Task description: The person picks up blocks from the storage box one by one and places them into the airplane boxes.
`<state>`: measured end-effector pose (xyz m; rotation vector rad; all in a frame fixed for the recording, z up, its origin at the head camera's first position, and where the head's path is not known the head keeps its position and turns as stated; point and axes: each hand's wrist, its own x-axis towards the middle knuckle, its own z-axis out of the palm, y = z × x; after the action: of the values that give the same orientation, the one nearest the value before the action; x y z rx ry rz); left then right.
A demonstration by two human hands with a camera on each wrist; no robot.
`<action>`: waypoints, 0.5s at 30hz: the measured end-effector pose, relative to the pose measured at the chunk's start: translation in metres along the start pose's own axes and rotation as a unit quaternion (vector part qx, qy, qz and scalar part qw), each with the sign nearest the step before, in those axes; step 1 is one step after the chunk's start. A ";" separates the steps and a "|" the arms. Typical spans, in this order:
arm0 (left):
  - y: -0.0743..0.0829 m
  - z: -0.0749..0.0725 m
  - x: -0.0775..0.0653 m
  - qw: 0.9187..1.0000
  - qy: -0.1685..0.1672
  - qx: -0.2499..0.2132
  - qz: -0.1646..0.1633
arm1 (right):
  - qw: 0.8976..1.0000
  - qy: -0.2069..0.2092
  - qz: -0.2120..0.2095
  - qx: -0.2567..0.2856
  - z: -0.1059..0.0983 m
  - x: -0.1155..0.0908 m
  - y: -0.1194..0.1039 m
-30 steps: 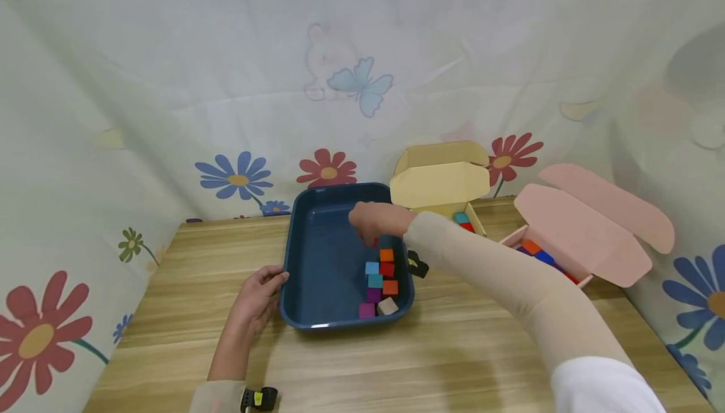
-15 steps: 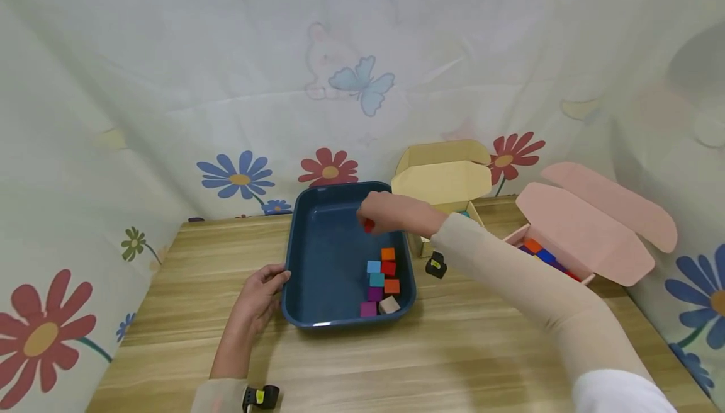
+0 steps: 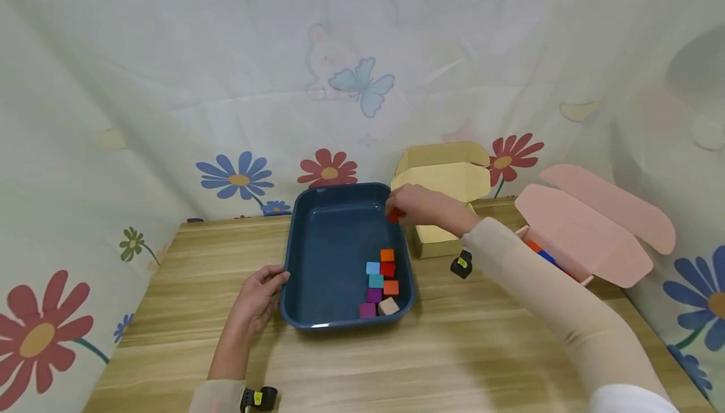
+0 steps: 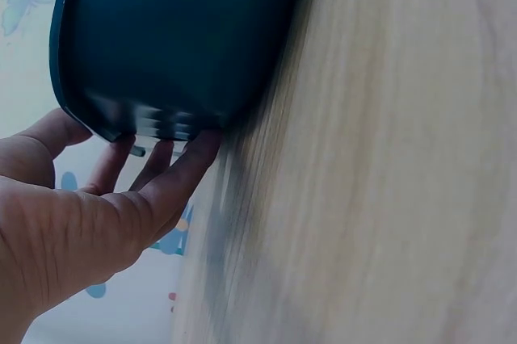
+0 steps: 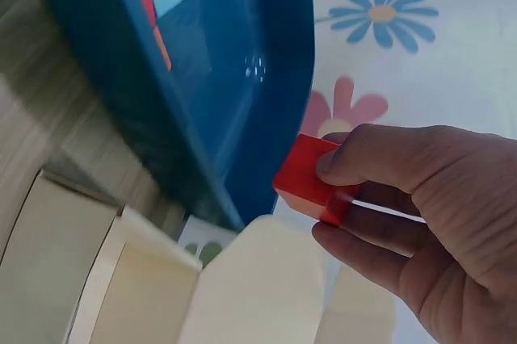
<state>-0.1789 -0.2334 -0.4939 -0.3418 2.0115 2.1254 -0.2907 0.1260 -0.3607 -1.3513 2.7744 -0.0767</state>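
Note:
My right hand [image 3: 421,204] pinches a red cube [image 5: 311,178] between thumb and fingers. It is above the far right corner of the dark blue tray [image 3: 323,262], near the yellow box [image 3: 442,180]. With my left hand [image 3: 257,299] I hold the tray's left side, thumb at the rim and fingers against the outer wall, as the left wrist view shows. Inside the tray, along its right side, lie an orange cube [image 3: 387,255], a red cube [image 3: 387,269], a light blue cube [image 3: 372,268], a teal cube [image 3: 376,281], a beige cube [image 3: 388,306] and several others.
The yellow box stands with its lid up behind my right forearm, right of the tray. Farther right, a pink box [image 3: 578,230] with a raised lid holds several coloured cubes. A patterned cloth [image 3: 255,85] hangs behind and beside the wooden table [image 3: 351,369].
My right hand has risen and moved right with the red cube, from over the tray's middle to its far right corner. My left hand has stayed at the tray's left side.

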 end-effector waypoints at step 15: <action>0.000 0.000 0.001 1.000 0.000 -0.001 -0.002 | 0.997 0.005 0.071 0.026 0.007 -0.025 0.043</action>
<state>-0.1795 -0.2333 -0.4938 -0.3461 2.0072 2.1250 -0.3083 0.1717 -0.3698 -1.1409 2.8461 -0.1478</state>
